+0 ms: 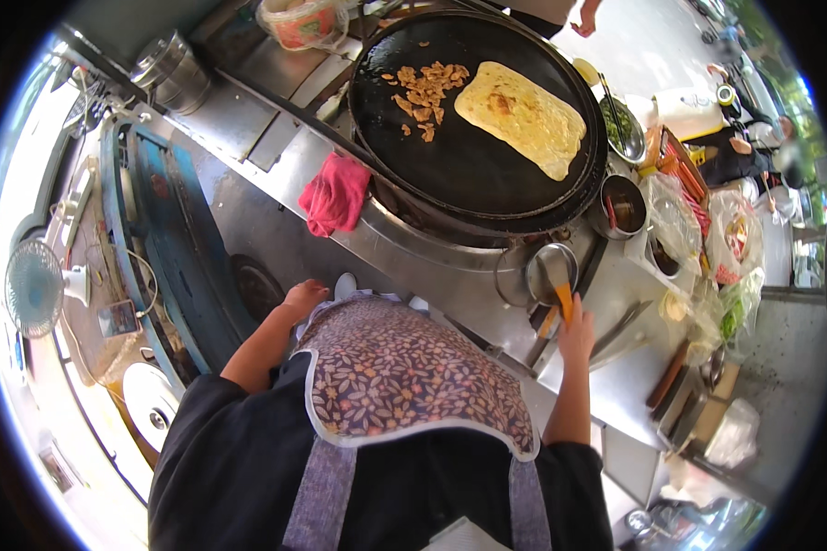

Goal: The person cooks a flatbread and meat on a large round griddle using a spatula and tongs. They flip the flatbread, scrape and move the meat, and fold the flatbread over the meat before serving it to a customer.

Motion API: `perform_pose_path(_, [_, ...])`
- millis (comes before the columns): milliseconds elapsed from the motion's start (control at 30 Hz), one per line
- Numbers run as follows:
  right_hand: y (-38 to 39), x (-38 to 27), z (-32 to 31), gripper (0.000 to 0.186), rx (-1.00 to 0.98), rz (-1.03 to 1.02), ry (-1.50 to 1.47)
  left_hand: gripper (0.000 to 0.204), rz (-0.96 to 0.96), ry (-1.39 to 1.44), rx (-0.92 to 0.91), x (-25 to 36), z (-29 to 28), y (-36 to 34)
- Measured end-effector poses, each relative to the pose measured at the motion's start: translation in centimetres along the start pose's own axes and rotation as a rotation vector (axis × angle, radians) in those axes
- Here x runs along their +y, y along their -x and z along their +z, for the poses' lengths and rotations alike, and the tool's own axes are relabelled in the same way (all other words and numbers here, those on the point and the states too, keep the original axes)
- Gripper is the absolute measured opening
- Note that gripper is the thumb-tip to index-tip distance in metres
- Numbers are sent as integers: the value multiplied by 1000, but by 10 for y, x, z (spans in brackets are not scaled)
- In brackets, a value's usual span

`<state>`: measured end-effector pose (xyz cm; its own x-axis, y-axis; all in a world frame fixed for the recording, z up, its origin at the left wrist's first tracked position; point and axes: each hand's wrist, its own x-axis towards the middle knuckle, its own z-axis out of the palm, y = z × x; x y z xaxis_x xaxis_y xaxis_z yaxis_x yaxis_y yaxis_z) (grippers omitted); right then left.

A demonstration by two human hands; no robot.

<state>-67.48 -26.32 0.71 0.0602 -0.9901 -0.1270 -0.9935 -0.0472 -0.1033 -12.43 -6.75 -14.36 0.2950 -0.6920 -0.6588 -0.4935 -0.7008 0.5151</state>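
The hands are well apart: right of centre, the right hand (576,332) is clamped on an orange-handled brush (564,298), its pale head at a round metal cup (529,273); left of centre, the left hand (305,296) hangs loosely curled. At upper centre, a round black griddle (413,179) bears a golden rectangular flatbread (522,118).

"What finish are we seeing on the counter (634,303)?"
"We're seeing smooth, shiny metal, while the griddle (441,174) is showing a faint gloss."
"And the rag (334,195)?"
"We're finding matt cloth, and crinkled plastic in the bag (671,216)."
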Motion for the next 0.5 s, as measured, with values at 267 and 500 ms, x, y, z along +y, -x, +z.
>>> perform_pose_path(267, [1,-43,-86,53,227,-383,-364,39,-256,267,169,-50,29,53])
perform_pose_path(500, [-83,-230,-84,42,1,-607,20,39,-425,137,57,-112,34,77])
